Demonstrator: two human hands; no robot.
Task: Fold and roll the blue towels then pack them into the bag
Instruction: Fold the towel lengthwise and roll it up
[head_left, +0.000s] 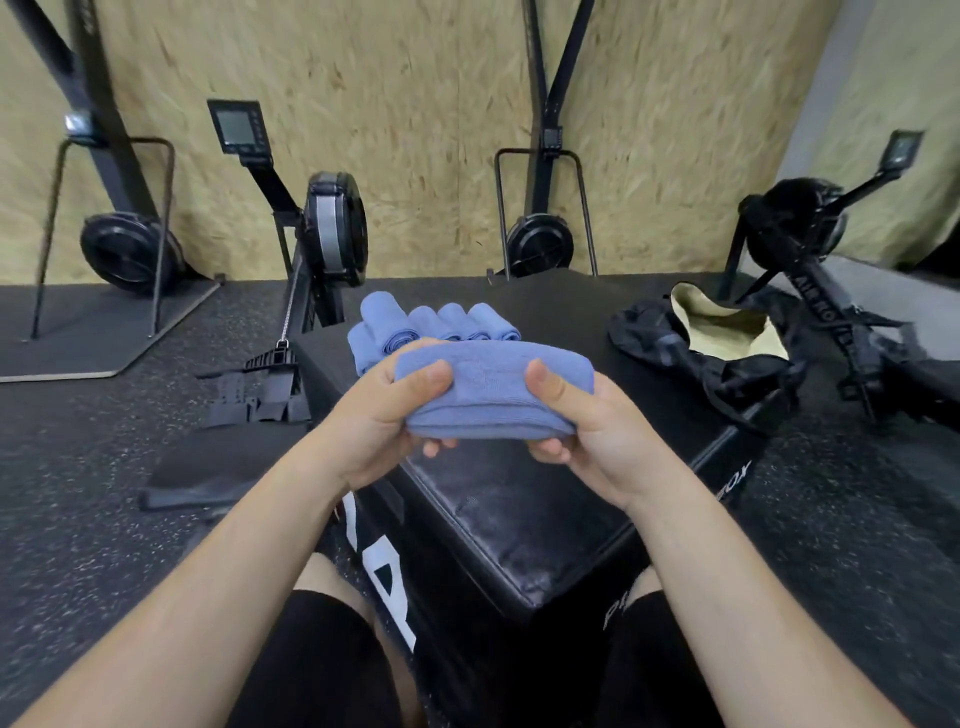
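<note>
1. The left hand and right hand each grip an end of the blue towel; it is held above the black box, long axis 9 to 3.
2. The open bag lies at 2 o'clock — nearer the right hand; rolled towels sit at 12.

Rowing machines line the chipboard wall behind a black box.
</note>
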